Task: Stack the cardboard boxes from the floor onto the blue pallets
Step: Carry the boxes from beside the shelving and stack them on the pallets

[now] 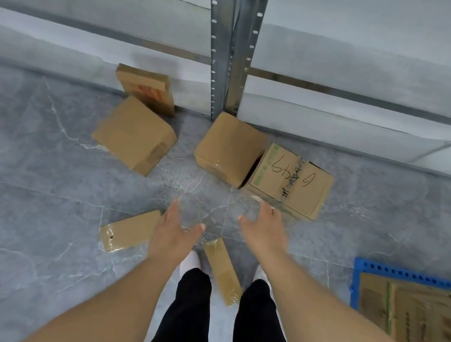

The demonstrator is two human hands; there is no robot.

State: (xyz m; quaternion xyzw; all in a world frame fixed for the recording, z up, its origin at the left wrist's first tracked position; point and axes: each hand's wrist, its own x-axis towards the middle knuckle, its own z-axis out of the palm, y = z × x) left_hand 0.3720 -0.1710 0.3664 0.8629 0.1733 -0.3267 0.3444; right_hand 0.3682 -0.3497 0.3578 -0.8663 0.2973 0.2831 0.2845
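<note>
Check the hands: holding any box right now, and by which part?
Nothing is held. The left hand and right hand are both open over the floor; the right reaches toward the box with handwriting, contact unclear.

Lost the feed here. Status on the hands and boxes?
Left hand and right hand open, holding nothing. Six cardboard boxes on the floor; right hand nearest the marked box. Blue pallet at right already loaded. Flat box between the feet.

Soft even light (edges bowed, slight blur)
</note>
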